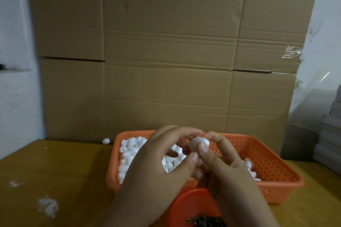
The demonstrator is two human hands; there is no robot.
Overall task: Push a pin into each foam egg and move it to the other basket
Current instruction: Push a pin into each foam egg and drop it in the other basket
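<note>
Holding a foam egg (199, 144) above the orange basket (267, 177), the right hand (227, 167) pinches it between thumb and forefinger, while the left hand (166, 162) meets it with curled fingertips; whether a pin lies between them cannot be told. Pins (206, 221) lie in the small red dish (186, 206) below. A skewed push could probably split the soft foam or let the egg slip into the heap of eggs (129, 153).

Dim, warm indoor light; soft throughout, wide-angle bowing at edges; glare on crinkled clear tape (292, 52).
</note>
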